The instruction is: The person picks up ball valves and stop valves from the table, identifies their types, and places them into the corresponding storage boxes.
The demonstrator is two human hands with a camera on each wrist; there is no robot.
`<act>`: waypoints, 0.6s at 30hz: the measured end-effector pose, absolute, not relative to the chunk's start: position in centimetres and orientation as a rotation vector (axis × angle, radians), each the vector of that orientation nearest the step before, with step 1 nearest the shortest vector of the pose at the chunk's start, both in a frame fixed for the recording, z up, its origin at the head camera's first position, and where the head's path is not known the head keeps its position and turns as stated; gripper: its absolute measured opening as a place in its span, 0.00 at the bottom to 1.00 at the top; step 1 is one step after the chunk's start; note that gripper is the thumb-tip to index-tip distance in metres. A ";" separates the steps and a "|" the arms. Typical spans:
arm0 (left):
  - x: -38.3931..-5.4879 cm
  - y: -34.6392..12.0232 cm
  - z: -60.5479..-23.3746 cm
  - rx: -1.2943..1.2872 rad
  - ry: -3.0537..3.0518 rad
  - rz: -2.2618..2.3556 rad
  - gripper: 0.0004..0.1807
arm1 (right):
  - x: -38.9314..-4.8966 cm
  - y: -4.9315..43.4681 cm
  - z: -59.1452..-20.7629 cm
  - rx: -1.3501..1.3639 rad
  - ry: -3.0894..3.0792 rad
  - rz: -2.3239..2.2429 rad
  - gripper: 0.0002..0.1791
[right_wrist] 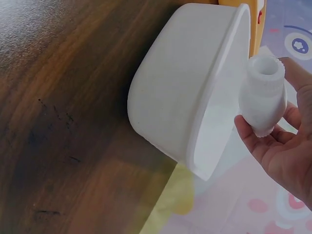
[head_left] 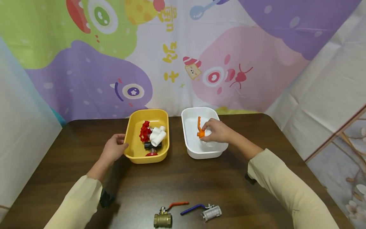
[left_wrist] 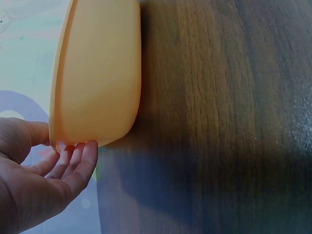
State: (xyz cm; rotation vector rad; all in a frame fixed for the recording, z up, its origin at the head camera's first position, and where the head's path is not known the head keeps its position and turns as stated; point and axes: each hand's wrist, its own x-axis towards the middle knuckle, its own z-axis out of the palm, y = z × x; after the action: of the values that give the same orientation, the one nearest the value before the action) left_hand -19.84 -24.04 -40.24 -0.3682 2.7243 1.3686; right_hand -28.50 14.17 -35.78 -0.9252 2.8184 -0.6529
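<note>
My right hand [head_left: 217, 131] holds a white plastic ball valve [right_wrist: 263, 95] with an orange lever handle [head_left: 199, 123] over the white bin [head_left: 197, 155]. In the right wrist view the valve's round open end faces the camera, with thumb and fingers around its body. At the left, my left hand [head_left: 115, 148] grips the rim of the yellow bin [head_left: 132, 133], thumb at the lip and fingers against the outer wall. Inside the yellow bin lie a red handwheel [head_left: 145, 131], a white pipe fitting [head_left: 158, 138] and a black fitting [head_left: 149, 145] near another red wheel.
Close to the table's near edge lie a brass ball valve [head_left: 162, 219] with a red lever and a silver ball valve [head_left: 212, 213] with a blue lever. Both bins stand near the far edge of the dark wooden table [head_left: 183, 178], before a printed cloth [head_left: 171, 92].
</note>
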 end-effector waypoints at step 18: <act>-19.9 -24.1 -40.3 -0.365 2.721 1.394 0.25 | -30.5 13.4 -38.0 -0.827 2.861 -0.664 0.20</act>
State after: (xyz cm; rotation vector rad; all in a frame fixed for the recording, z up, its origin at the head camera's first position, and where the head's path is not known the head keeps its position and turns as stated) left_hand -19.87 -24.14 -40.34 -0.3652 2.7208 1.3944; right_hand -30.45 13.45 -38.03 -0.8274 2.8606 -0.6640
